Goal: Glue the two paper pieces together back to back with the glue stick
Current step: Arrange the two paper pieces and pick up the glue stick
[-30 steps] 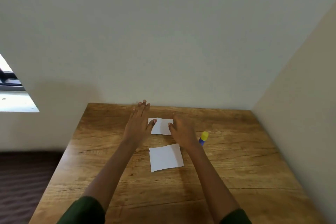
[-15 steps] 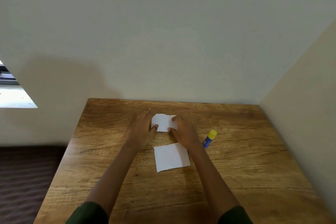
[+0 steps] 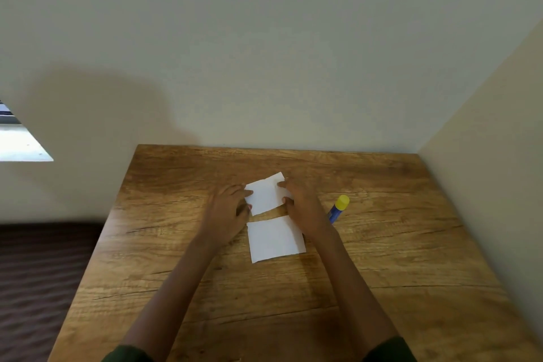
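Observation:
Two white paper pieces lie on the wooden table (image 3: 205, 288). The far paper piece (image 3: 266, 194) is tilted and lifted at its far edge, held between both hands. My left hand (image 3: 229, 209) pinches its left edge with thumb and fingers. My right hand (image 3: 299, 203) pinches its right edge. The near paper piece (image 3: 274, 239) lies flat just below, its right corner under my right wrist. A blue glue stick (image 3: 338, 209) with a yellow cap lies on the table, right of my right hand.
The table stands in a corner, with a wall behind it (image 3: 264, 67) and a wall along its right side (image 3: 484, 156). Dark floor (image 3: 35, 273) lies off the left edge. A window sill (image 3: 20, 147) shows at far left.
Both hands closed in on the far paper piece and took hold of its side edges. The piece has tilted and its far edge has risen.

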